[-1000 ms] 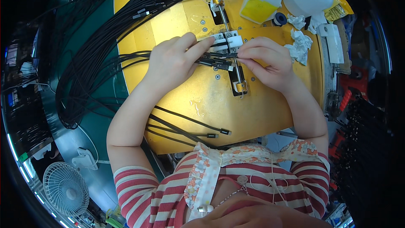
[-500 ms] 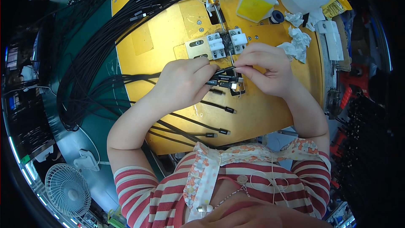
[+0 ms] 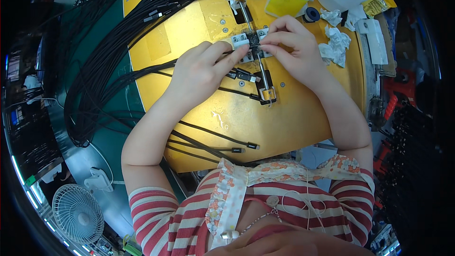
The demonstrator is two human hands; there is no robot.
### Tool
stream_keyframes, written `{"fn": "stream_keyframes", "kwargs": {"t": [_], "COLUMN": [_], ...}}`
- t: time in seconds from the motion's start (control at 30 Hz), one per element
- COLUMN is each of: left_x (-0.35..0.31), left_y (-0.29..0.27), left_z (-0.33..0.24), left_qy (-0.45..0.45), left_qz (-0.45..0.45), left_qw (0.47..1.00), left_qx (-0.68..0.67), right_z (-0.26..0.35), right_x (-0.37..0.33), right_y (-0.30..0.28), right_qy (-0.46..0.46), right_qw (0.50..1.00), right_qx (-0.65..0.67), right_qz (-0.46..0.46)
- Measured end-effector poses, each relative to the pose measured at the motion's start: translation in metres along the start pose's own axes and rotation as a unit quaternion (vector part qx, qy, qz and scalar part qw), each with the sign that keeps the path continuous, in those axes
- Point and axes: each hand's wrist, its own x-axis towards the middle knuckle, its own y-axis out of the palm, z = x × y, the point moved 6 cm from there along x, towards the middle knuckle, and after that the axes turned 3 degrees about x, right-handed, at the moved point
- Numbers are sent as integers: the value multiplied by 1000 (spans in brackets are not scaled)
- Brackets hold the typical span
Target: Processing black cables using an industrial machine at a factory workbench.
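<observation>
Black cables point(image 3: 156, 68) ran in from nine o'clock over the gold desk point(image 3: 284, 123) into the left hand point(image 3: 196, 68), gripped there, plugs point(image 3: 244, 76) poking out at its three o'clock. The right hand point(image 3: 297, 50) curled beside the white blocks point(image 3: 240, 41), at their three o'clock; whether its grip held anything, I couldn't tell.

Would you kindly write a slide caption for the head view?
Bare left hand holding slim black cables, bare right hand beside small white blocks on a gold-coloured metal plate.
</observation>
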Motion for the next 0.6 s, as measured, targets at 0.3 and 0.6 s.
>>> {"fn": "stream_keyframes", "kwargs": {"t": [0.3,0.6], "left_x": [1,1], "left_y": [7,8], "left_z": [4,4], "left_qy": [-11,-34], "left_qz": [14,22], "left_qw": [1000,999], "left_qx": [10,-17], "right_z": [-7,19], "right_x": [0,-4], "right_y": [3,-2], "right_qy": [21,-107], "right_qw": [998,981], "right_qx": [-53,-151], "right_qz": [13,50]}}
